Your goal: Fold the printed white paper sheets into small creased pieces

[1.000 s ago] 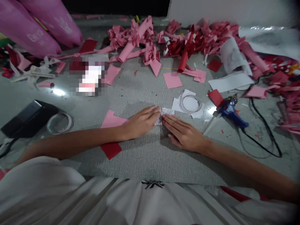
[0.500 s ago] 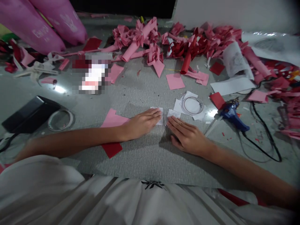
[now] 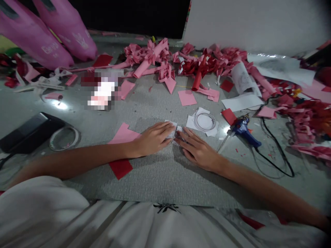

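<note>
My left hand [image 3: 156,138] lies flat with its fingers stretched over a small white printed paper piece [image 3: 171,123]. Opposite it, my right hand [image 3: 198,148] rests its spread fingers on a second printed paper piece [image 3: 179,129]. The two pieces sit edge to edge or nearly so; fingers cover much of both. Partly under my left wrist are a pink paper sheet [image 3: 123,135] and a red paper square [image 3: 121,168]. Just beyond my right hand, a roll of tape [image 3: 214,121] lies on white paper scraps [image 3: 190,122].
A blue glue gun [image 3: 247,133] with a black cord lies to the right. Pink and red paper flowers [image 3: 165,65] line the table's back. At left are a black box [image 3: 31,132], another tape roll [image 3: 77,136] and pink bottles [image 3: 74,34]. A blurred bright phone-like object [image 3: 103,91] lies beyond.
My right hand has slid its paper piece left, closing the gap to the other piece. Its fingers are more spread. The camera view has tilted up and shifted slightly right.
</note>
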The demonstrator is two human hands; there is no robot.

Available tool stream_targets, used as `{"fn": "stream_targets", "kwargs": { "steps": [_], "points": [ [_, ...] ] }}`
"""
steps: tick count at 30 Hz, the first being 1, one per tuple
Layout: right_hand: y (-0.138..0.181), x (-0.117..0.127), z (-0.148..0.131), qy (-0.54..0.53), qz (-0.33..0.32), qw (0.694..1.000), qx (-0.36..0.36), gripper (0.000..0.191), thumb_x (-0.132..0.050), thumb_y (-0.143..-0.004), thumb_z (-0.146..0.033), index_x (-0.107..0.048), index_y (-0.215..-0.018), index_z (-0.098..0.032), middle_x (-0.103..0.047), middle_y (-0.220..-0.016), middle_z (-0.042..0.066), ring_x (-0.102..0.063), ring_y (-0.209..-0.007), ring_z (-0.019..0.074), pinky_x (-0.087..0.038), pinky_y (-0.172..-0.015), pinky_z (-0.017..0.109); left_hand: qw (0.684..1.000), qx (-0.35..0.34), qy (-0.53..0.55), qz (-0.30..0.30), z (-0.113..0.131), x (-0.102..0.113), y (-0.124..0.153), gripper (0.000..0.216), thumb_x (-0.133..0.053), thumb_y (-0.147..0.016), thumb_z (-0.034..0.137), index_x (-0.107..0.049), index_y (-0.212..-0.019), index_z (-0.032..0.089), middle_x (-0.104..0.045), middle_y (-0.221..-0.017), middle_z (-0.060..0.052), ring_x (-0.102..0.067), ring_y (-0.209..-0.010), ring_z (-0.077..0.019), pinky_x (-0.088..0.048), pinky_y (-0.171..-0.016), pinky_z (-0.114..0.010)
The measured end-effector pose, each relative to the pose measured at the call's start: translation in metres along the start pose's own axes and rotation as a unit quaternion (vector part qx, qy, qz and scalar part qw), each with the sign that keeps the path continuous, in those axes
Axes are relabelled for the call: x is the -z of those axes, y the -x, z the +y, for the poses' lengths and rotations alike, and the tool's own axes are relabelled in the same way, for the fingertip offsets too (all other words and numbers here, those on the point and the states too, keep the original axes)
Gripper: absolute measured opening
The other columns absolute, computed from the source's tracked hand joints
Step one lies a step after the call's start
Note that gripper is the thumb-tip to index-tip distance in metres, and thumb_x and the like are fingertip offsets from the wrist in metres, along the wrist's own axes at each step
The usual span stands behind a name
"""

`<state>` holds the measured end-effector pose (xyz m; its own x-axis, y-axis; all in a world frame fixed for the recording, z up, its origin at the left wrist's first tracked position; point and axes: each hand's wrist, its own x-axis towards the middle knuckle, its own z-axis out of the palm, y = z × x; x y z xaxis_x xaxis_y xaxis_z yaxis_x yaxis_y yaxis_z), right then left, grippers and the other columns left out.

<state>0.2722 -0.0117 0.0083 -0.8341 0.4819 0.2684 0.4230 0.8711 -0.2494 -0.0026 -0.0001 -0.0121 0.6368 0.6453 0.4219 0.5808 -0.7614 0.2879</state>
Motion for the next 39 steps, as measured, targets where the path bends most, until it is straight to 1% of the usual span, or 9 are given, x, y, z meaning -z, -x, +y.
{"fn": "stream_targets", "kwargs": {
  "steps": [5, 8, 15, 20, 23, 27, 30, 34, 39],
  "points": [
    [0.001, -0.004, -0.002, -0.012, 0.047, 0.997, -0.058, 0.034, -0.054, -0.104, -0.014, -0.063, -0.137, -0.012, -0.061, -0.152, 0.022, -0.048, -0.153, 0.0323, -0.05, -0.123, 0.055, 1.0, 0.016, 0.019, -0.003, -0.006, 0.0, -0.001, 0.031, -0.048, -0.111, 0.023, -0.071, -0.131, 0.018, -0.074, -0.136, -0.012, -0.066, -0.136, -0.0248, -0.055, -0.117, -0.046],
    [-0.001, -0.003, -0.002, -0.01, 0.061, 0.995, -0.08, 0.026, -0.058, -0.104, -0.018, -0.065, -0.129, -0.014, -0.065, -0.146, 0.02, -0.056, -0.146, 0.0327, -0.054, -0.118, 0.054, 0.999, 0.017, 0.035, -0.004, -0.006, 0.002, -0.004, 0.033, -0.06, -0.108, 0.038, -0.07, -0.131, 0.018, -0.074, -0.134, -0.011, -0.067, -0.132, -0.0258, -0.057, -0.113, -0.044],
    [-0.004, 0.003, -0.005, 0.045, 0.033, 0.997, -0.06, 0.029, -0.057, -0.105, -0.019, -0.065, -0.132, -0.011, -0.066, -0.143, 0.021, -0.061, -0.137, 0.0339, -0.056, -0.114, 0.054, 1.0, -0.011, -0.007, 0.006, 0.001, 0.004, -0.005, 0.027, -0.06, -0.108, 0.039, -0.077, -0.112, 0.019, -0.078, -0.124, -0.009, -0.071, -0.118, -0.0257, -0.054, -0.104, -0.044],
    [-0.003, -0.003, -0.003, 0.078, 0.039, 0.995, -0.042, 0.031, -0.056, -0.105, -0.018, -0.066, -0.133, -0.009, -0.066, -0.144, 0.021, -0.06, -0.14, 0.0347, -0.056, -0.115, 0.054, 0.987, 0.083, 0.007, 0.134, -0.004, 0.011, -0.01, 0.027, -0.057, -0.11, 0.036, -0.077, -0.102, 0.02, -0.082, -0.102, -0.005, -0.075, -0.095, -0.0193, -0.056, -0.093, -0.038],
    [-0.001, -0.01, -0.001, 0.075, 0.044, 0.996, -0.009, 0.032, -0.054, -0.106, -0.016, -0.065, -0.135, -0.009, -0.065, -0.146, 0.02, -0.058, -0.143, 0.0327, -0.054, -0.118, 0.053, 0.975, 0.104, 0.054, 0.188, -0.004, 0.012, -0.016, 0.027, -0.056, -0.11, 0.038, -0.076, -0.11, 0.021, -0.082, -0.107, -0.006, -0.075, -0.101, -0.0185, -0.057, -0.097, -0.037],
    [-0.001, -0.013, -0.007, 0.066, 0.041, 0.997, 0.025, 0.036, -0.05, -0.105, -0.011, -0.064, -0.139, -0.013, -0.065, -0.143, 0.02, -0.054, -0.146, 0.0297, -0.055, -0.117, 0.049, 0.996, -0.002, 0.079, 0.031, 0.002, 0.0, -0.017, 0.033, -0.055, -0.11, 0.04, -0.071, -0.132, 0.021, -0.076, -0.132, -0.009, -0.068, -0.129, -0.0233, -0.055, -0.111, -0.043],
    [-0.003, 0.001, -0.008, 0.084, 0.066, 0.994, -0.024, 0.026, -0.052, -0.107, -0.017, -0.071, -0.124, -0.017, -0.071, -0.125, 0.015, -0.064, -0.128, 0.0272, -0.06, -0.107, 0.045, 0.998, -0.031, 0.034, -0.038, 0.003, -0.007, -0.013, 0.044, -0.059, -0.108, 0.042, -0.064, -0.144, 0.018, -0.068, -0.146, -0.012, -0.06, -0.143, -0.028, -0.052, -0.119, -0.047],
    [-0.002, 0.037, 0.021, 0.127, 0.096, 0.978, -0.135, 0.026, -0.048, -0.107, -0.017, -0.07, -0.12, -0.013, -0.069, -0.122, 0.02, -0.066, -0.117, 0.0336, -0.057, -0.101, 0.055, 0.997, -0.064, 0.01, -0.044, 0.0, -0.008, -0.01, 0.035, -0.054, -0.11, 0.033, -0.068, -0.138, 0.018, -0.072, -0.141, -0.011, -0.063, -0.139, -0.0247, -0.051, -0.121, -0.045],
    [0.004, 0.061, 0.072, 0.1, -0.049, 0.968, -0.225, 0.011, -0.07, -0.097, -0.025, -0.07, -0.105, -0.018, -0.071, -0.122, 0.015, -0.07, -0.114, 0.0332, -0.056, -0.099, 0.047, 0.998, -0.055, 0.022, 0.005, -0.005, -0.012, -0.008, 0.034, -0.045, -0.112, 0.023, -0.065, -0.14, 0.016, -0.075, -0.133, -0.012, -0.071, -0.128, -0.0232, -0.06, -0.11, -0.043]
  ]
}}
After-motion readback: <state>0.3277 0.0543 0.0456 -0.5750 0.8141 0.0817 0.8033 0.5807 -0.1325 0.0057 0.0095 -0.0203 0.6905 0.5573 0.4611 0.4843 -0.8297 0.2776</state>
